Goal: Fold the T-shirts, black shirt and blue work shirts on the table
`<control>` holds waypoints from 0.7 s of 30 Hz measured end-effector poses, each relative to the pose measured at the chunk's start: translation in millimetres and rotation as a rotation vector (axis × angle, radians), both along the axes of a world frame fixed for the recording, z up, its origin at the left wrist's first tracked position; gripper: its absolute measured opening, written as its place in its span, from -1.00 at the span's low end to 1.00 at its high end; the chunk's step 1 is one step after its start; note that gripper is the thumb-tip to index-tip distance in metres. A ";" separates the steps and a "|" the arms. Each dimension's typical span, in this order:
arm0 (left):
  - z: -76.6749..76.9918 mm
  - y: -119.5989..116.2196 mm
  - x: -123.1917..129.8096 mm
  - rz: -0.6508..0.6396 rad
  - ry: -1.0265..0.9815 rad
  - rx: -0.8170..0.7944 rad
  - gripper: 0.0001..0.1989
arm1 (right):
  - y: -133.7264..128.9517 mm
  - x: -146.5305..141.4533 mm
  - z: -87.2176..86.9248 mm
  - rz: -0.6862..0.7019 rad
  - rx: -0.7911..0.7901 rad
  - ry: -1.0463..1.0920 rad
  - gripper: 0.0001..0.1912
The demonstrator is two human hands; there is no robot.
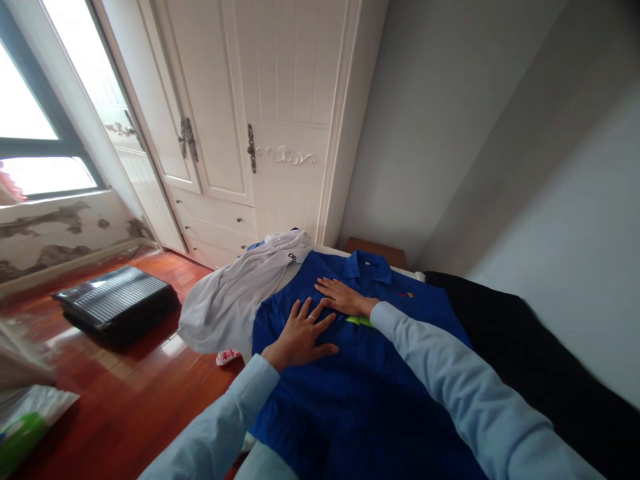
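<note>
A blue garment with a collar and a bright green strip lies spread out in front of me. My left hand rests on its left part, fingers spread, with a ring on one finger. Just above and to the right, my right hand lies flat on the chest area, below the collar. The fingertips of both hands are close together. Neither hand grips anything. Part of the green strip is hidden beneath my right wrist and sleeve.
A crumpled white garment lies left of the blue one, and black fabric lies to the right. A white wardrobe stands behind. On the red floor sits a black case; a plastic bag is at the lower left.
</note>
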State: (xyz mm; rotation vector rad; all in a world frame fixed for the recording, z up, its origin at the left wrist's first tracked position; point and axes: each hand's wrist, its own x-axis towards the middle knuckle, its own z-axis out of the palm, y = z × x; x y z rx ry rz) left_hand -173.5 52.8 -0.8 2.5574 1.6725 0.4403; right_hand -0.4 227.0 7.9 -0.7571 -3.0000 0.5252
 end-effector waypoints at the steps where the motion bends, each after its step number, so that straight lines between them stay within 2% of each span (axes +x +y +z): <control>1: 0.5 -0.8 1.3 0.009 0.002 -0.001 -0.19 | 2.1 -1.3 0.1 -0.021 0.012 -0.008 -0.30; 5: 3.3 -2.2 6.2 0.044 -0.003 -0.046 -0.19 | 2.8 -5.6 2.6 -0.072 0.057 -0.031 -0.31; 8: 7.5 -0.4 4.3 0.063 -0.099 -0.079 -0.18 | -4.5 -9.5 6.9 -0.108 0.109 -0.022 -0.33; 10: 13.4 -0.9 -0.6 0.032 -0.319 -0.132 -0.24 | -14.0 -11.8 10.5 -0.198 0.160 -0.010 -0.32; 12: 20.0 -6.2 -6.7 0.008 -0.731 -0.168 -0.36 | -29.1 -10.9 14.6 -0.286 0.214 0.035 -0.31; 13: 22.0 -11.0 -9.5 0.038 -0.960 -0.140 -0.40 | -39.5 -8.2 16.7 -0.309 0.236 0.079 -0.32; 15: 20.1 -24.6 -13.8 0.233 -1.327 0.052 -0.50 | -67.3 3.3 21.0 -0.300 0.239 0.215 -0.36; 17: 6.8 -41.2 -15.9 0.541 -1.516 0.341 -0.64 | -104.2 23.3 24.7 -0.263 0.151 0.385 -0.40; 19: -18.5 -57.7 -16.4 0.849 -1.631 0.524 -0.73 | -147.0 50.9 25.6 -0.235 -0.063 0.547 -0.43; 21: -52.1 -71.7 -17.1 1.084 -1.637 0.528 -0.75 | -190.0 83.8 19.5 -0.250 -0.381 0.658 -0.46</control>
